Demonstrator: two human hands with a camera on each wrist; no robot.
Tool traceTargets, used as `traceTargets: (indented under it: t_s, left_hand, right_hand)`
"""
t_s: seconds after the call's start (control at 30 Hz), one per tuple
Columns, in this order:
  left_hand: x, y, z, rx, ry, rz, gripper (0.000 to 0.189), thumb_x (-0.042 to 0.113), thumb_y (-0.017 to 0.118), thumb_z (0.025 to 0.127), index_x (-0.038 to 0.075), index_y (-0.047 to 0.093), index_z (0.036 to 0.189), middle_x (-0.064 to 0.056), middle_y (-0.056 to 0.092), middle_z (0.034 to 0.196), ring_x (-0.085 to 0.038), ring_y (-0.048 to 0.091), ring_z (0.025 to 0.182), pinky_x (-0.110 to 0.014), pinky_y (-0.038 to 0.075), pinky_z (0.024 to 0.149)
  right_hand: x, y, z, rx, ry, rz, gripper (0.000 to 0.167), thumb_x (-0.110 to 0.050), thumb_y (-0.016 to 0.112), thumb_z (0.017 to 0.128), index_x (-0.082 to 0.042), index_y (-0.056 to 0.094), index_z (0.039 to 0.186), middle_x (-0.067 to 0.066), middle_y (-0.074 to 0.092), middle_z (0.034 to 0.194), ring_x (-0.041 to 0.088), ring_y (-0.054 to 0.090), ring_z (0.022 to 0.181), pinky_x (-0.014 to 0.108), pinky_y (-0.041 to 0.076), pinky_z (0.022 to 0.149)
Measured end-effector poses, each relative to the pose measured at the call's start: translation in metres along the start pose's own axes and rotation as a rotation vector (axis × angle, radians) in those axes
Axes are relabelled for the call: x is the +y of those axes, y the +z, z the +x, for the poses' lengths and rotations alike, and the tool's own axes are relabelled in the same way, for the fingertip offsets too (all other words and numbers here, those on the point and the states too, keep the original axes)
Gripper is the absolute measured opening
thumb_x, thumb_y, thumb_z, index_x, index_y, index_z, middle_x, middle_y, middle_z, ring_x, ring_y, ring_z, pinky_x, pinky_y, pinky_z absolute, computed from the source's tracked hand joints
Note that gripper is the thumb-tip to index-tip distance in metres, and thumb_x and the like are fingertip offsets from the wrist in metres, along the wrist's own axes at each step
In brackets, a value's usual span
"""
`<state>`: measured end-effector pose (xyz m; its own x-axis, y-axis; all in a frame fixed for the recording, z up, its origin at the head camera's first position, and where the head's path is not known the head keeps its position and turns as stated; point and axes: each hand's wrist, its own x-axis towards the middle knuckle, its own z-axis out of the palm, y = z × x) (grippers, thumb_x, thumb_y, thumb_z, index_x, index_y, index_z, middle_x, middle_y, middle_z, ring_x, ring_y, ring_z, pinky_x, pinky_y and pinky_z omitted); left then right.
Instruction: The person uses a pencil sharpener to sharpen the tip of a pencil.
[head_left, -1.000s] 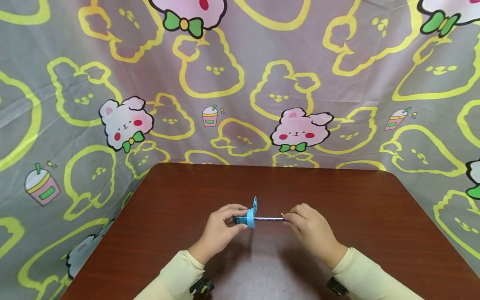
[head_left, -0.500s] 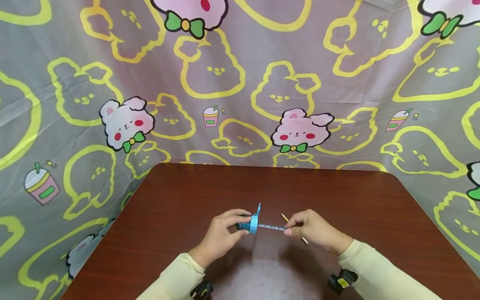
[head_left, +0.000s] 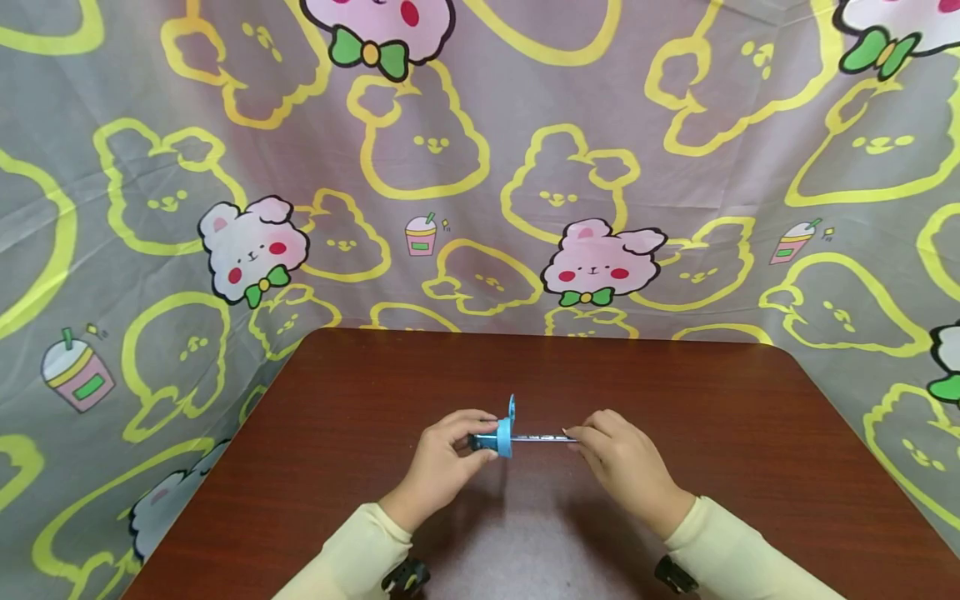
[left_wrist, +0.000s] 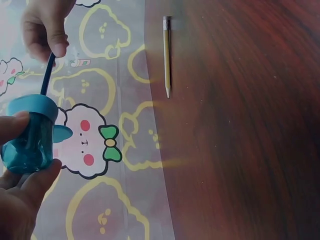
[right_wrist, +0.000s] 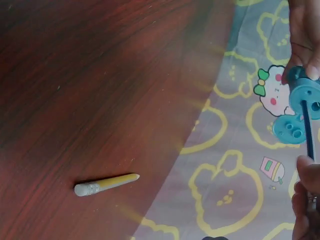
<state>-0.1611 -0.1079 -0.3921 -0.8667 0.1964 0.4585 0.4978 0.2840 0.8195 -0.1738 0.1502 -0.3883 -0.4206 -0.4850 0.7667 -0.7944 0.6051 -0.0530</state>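
My left hand grips a blue pencil sharpener with a see-through body, held sideways above the table. Its flip lid hangs open, showing two holes in the top. A dark blue pencil runs into one hole of the sharpener; its point is hidden inside. Thumb and fingers of my right hand pinch the pencil's outer end. In the left wrist view the pencil enters the sharpener from above.
A short yellow pencil with a white eraser end lies on the dark brown wooden table; my right hand mostly covers it in the head view. A patterned cloth hangs around the table's back and sides.
Half a second ago the pencil sloped down to the right and my right hand was turned differently. Now the pencil is level, and both hands are about where they were a second ago.
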Motion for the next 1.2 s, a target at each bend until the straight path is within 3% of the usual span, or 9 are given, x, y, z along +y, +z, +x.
traceTargets:
  t_s: [0.17, 0.27, 0.4, 0.5, 0.63, 0.83, 0.97, 1.07, 1.2]
  left_hand:
    - [-0.001, -0.003, -0.001, -0.03, 0.053, 0.01, 0.03, -0.006, 0.078, 0.074, -0.003, 0.073, 0.104, -0.012, 0.068, 0.11, -0.02, 0.064, 0.099, -0.029, 0.057, 0.079]
    - [-0.003, -0.005, -0.001, -0.051, 0.119, 0.032, 0.032, -0.008, 0.078, 0.072, -0.003, 0.073, 0.103, -0.012, 0.069, 0.109, -0.023, 0.065, 0.099, -0.029, 0.057, 0.076]
    - [-0.005, -0.005, -0.002, -0.068, 0.222, 0.074, 0.034, -0.011, 0.079, 0.069, -0.001, 0.074, 0.101, -0.011, 0.069, 0.108, -0.024, 0.066, 0.097, -0.024, 0.056, 0.071]
    - [-0.006, -0.004, -0.001, -0.062, 0.256, 0.094, 0.034, -0.012, 0.08, 0.067, 0.0, 0.074, 0.099, -0.009, 0.069, 0.108, -0.024, 0.066, 0.097, -0.022, 0.055, 0.071]
    - [-0.006, -0.002, 0.0, -0.033, 0.197, 0.087, 0.034, -0.012, 0.079, 0.068, 0.0, 0.074, 0.099, -0.008, 0.069, 0.107, -0.023, 0.066, 0.098, -0.023, 0.055, 0.076]
    - [-0.002, -0.001, -0.001, 0.028, 0.001, 0.021, 0.031, -0.008, 0.078, 0.072, 0.001, 0.074, 0.102, -0.006, 0.069, 0.108, -0.022, 0.065, 0.097, -0.028, 0.056, 0.077]
    - [0.001, -0.002, 0.0, 0.023, -0.065, -0.019, 0.03, -0.005, 0.077, 0.075, 0.002, 0.074, 0.104, -0.005, 0.068, 0.11, -0.024, 0.065, 0.099, -0.031, 0.056, 0.082]
    - [0.0, -0.003, -0.001, -0.007, -0.042, -0.025, 0.03, -0.005, 0.077, 0.076, 0.0, 0.073, 0.105, -0.008, 0.068, 0.111, -0.025, 0.065, 0.1, -0.032, 0.056, 0.082]
    - [-0.002, -0.005, -0.001, -0.05, 0.031, 0.012, 0.031, -0.006, 0.078, 0.075, -0.002, 0.072, 0.105, -0.011, 0.068, 0.111, -0.023, 0.064, 0.1, -0.031, 0.057, 0.079]
  right_hand:
    - [-0.003, -0.002, 0.001, -0.068, 0.077, 0.129, 0.007, -0.01, 0.073, 0.086, -0.008, 0.072, 0.079, -0.006, 0.058, 0.073, 0.006, 0.052, 0.065, 0.017, 0.045, 0.056]
    - [-0.005, -0.007, 0.006, -0.24, 0.284, 0.316, 0.011, -0.001, 0.08, 0.072, -0.008, 0.072, 0.078, -0.008, 0.062, 0.074, 0.001, 0.053, 0.067, 0.016, 0.046, 0.057]
    - [-0.001, -0.015, 0.014, -0.51, 0.637, 0.602, 0.004, -0.008, 0.074, 0.082, -0.004, 0.073, 0.08, -0.004, 0.062, 0.069, 0.003, 0.051, 0.061, 0.021, 0.043, 0.05]
    - [0.002, -0.017, 0.017, -0.607, 0.765, 0.658, 0.009, -0.012, 0.072, 0.085, -0.004, 0.073, 0.083, 0.0, 0.061, 0.067, 0.007, 0.049, 0.059, 0.022, 0.041, 0.049]
    - [0.001, -0.012, 0.015, -0.546, 0.644, 0.473, 0.009, -0.016, 0.072, 0.086, -0.007, 0.075, 0.09, -0.002, 0.068, 0.081, 0.008, 0.058, 0.072, 0.024, 0.048, 0.06]
    - [-0.001, -0.002, 0.006, -0.218, 0.252, 0.076, 0.03, -0.01, 0.084, 0.071, -0.007, 0.074, 0.099, -0.004, 0.063, 0.09, 0.012, 0.058, 0.081, 0.028, 0.052, 0.066]
    - [0.001, 0.001, 0.003, -0.023, 0.032, 0.008, 0.013, -0.018, 0.07, 0.089, -0.005, 0.072, 0.088, -0.002, 0.06, 0.081, 0.014, 0.054, 0.074, 0.025, 0.048, 0.061]
    - [0.0, 0.001, 0.003, 0.003, 0.029, 0.063, 0.03, -0.026, 0.056, 0.098, -0.006, 0.072, 0.082, -0.004, 0.059, 0.076, 0.011, 0.053, 0.069, 0.02, 0.045, 0.059]
    - [-0.002, -0.004, 0.005, -0.153, 0.244, 0.266, 0.009, -0.014, 0.074, 0.085, -0.008, 0.072, 0.077, -0.007, 0.061, 0.074, 0.004, 0.054, 0.067, 0.016, 0.046, 0.057]
